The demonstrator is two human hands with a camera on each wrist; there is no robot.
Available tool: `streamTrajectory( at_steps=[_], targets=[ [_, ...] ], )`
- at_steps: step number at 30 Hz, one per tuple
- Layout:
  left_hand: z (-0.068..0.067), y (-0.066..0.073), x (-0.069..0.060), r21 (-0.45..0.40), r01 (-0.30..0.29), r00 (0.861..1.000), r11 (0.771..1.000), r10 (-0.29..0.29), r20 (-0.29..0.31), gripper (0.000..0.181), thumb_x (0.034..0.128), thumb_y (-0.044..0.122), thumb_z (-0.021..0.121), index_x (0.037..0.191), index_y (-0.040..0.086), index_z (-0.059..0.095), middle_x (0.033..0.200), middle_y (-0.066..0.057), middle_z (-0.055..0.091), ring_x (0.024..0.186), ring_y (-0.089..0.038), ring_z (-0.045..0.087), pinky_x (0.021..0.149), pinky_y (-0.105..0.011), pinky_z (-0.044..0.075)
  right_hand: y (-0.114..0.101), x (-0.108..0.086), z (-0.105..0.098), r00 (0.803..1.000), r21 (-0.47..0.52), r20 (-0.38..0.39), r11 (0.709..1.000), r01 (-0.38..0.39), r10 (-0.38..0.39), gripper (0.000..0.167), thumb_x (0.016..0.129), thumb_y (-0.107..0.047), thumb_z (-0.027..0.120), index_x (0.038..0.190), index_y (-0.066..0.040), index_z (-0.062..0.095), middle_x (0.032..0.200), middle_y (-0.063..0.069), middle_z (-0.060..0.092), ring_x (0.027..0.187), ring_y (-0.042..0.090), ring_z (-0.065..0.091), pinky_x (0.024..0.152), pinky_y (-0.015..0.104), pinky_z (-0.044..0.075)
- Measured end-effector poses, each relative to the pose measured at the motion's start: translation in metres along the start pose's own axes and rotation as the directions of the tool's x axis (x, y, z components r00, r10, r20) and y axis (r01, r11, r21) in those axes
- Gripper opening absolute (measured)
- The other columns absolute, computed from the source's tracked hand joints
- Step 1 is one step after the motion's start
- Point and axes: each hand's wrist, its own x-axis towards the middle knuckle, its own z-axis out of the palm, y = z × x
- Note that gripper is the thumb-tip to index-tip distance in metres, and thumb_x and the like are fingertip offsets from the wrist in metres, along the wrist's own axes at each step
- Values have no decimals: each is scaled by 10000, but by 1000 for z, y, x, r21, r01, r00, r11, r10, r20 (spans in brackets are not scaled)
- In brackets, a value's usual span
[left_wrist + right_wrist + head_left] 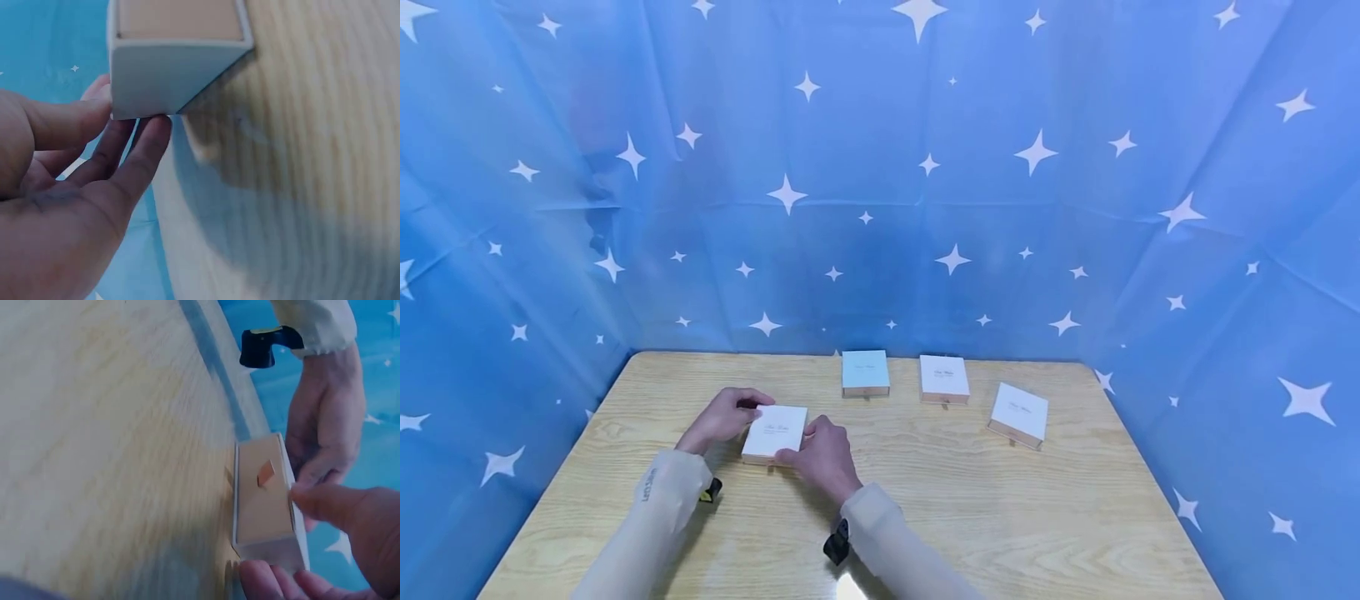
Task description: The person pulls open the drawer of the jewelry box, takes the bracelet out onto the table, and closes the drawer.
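- At the far left, wood is being shown between the slanting edge of the table (640, 408) and the left hand (724, 417).
- By the left hand, the back left corner of the held white box (775, 432) is being pinched, with thumb and fingers close in.
- The held box is being kept at the table's left half, its tabbed drawer face being turned to the near side; whether its underside is touching the wood cannot be told.
- By the right hand (826, 454), its front right corner is being gripped narrowly, thumb at the front.
- Near the back edge, a pale blue box (865, 368) is being set well apart from the hands.
- A middle white box (944, 375) is being spaced beside it, a gap being left between.
- A skewed white box (1019, 410) is being placed nearer the right edge, wide wood being shown before it.
- The light, grained tabletop is being surrounded by blue curtain (880, 125) with white stars.
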Motion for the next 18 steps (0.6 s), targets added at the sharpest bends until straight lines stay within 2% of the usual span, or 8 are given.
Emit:
streamTrajectory(
  at_steps=[5, 9, 13, 18],
  targets=[
    [-1, 3, 2, 54, -70, 997, 996, 70, 11, 319, 1007, 42, 575, 1314, 17, 660, 1294, -209, 664, 1180, -353, 620, 965, -474, 543, 2, 5, -15, 998, -24, 19, 998, 62, -61, 522, 815, -381, 858, 1131, -33, 632, 960, 58, 670, 785, 137, 597, 682, 282, 506],
    [0, 7, 5, 53, -56, 998, 997, 57, -19, 385, 1025, 180, 618, 1387, 49, 610, 1377, -204, 618, 1284, -399, 561, 1036, -550, 498, 7, 10, -30, 990, -37, 37, 990, 137, -136, 520, 870, -391, 810, 1221, -44, 647, 1158, 115, 686, 1001, 233, 651, 823, 357, 550],
    [2, 17, 11, 25, -34, 999, 999, 35, -34, 492, 1024, 318, 631, 1452, 85, 558, 1474, -178, 555, 1384, -403, 484, 1091, -574, 459, 14, 18, -47, 978, -121, 46, 971, 206, -202, 557, 908, -398, 769, 1351, -100, 610, 1360, 131, 624, 1232, 310, 604, 984, 460, 537],
    [6, 32, 18, 10, -45, 998, 999, 46, -40, 616, 1017, 454, 611, 1504, 92, 500, 1519, -188, 517, 1418, -394, 452, 1135, -583, 420, 20, 30, -66, 962, -224, 27, 936, 270, -271, 624, 902, -407, 774, 1419, -124, 569, 1464, 131, 554, 1350, 343, 534, 1092, 517, 486]
  ],
)
